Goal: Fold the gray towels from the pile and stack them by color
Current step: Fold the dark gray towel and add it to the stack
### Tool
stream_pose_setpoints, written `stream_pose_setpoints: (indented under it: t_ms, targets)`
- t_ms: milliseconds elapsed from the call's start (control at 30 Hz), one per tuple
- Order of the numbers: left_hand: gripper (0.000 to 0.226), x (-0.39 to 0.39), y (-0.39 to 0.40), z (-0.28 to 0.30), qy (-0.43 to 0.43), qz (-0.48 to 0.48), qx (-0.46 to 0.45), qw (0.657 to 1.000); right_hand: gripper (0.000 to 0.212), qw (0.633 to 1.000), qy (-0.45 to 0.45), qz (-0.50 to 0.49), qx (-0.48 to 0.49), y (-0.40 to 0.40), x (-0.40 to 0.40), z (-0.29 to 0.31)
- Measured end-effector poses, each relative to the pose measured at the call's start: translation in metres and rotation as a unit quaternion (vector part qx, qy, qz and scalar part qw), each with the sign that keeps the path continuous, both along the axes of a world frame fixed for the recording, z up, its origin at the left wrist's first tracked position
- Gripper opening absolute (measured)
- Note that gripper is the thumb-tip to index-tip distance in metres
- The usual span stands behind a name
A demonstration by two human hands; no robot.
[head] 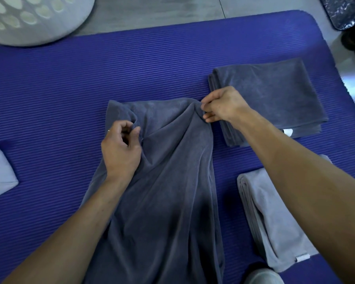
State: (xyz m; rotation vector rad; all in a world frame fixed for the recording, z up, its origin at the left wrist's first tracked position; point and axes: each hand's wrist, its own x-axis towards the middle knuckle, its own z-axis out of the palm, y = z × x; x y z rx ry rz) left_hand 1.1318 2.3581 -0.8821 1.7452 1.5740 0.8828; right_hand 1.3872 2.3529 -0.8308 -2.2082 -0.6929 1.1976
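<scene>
Head view: dark gray towel spread lengthwise on the blue mat, long axis running from the far edge toward the body, near end falling out of view at the bottom
Left hand: fingers curled, pinching a bunch of cloth just inside the far-left corner
Right hand: thumb and fingers closed on the far-right corner, cloth puckered up between the two grips
Key relation: far edge held at both ends, rest of the length trailing back toward the body; likely next fold brings that edge along the long axis, neither hand clearly nearer
Dark stack: folded towels just beyond the right hand, close beside the held corner, the probable destination
Light stack: pale folded towels near right, partly under the right forearm
Open room: bare mat to the far left and ahead; right side crowded
Other: pale cloth at left edge, laundry basket far left, off the mat
</scene>
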Motion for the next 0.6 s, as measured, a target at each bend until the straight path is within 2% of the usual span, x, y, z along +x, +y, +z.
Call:
stream_pose_setpoints:
  t_ms: [133,267,400,533,600]
  targets:
    - [0.009,-0.001,0.002,-0.001,0.007,-0.004,0.002,1.000,0.007,0.999,-0.025,0.024,-0.025,0.005,-0.002,-0.005]
    - [0.008,-0.003,0.004,0.001,0.011,-0.003,-0.024,1.000,0.011,0.983,-0.118,0.127,-0.067,0.005,-0.008,-0.002]
    - [0.009,-0.004,0.015,0.022,0.029,-0.030,-0.104,0.994,0.027,0.945,-0.222,0.224,-0.084,-0.003,-0.040,0.030]
    - [0.015,-0.016,0.018,0.061,0.010,-0.013,-0.285,0.958,0.030,0.906,-0.284,0.311,-0.037,-0.025,-0.080,0.094]
    - [0.009,-0.029,0.008,0.101,0.012,-0.023,-0.295,0.955,0.029,0.883,-0.302,0.358,-0.014,-0.042,-0.099,0.137]
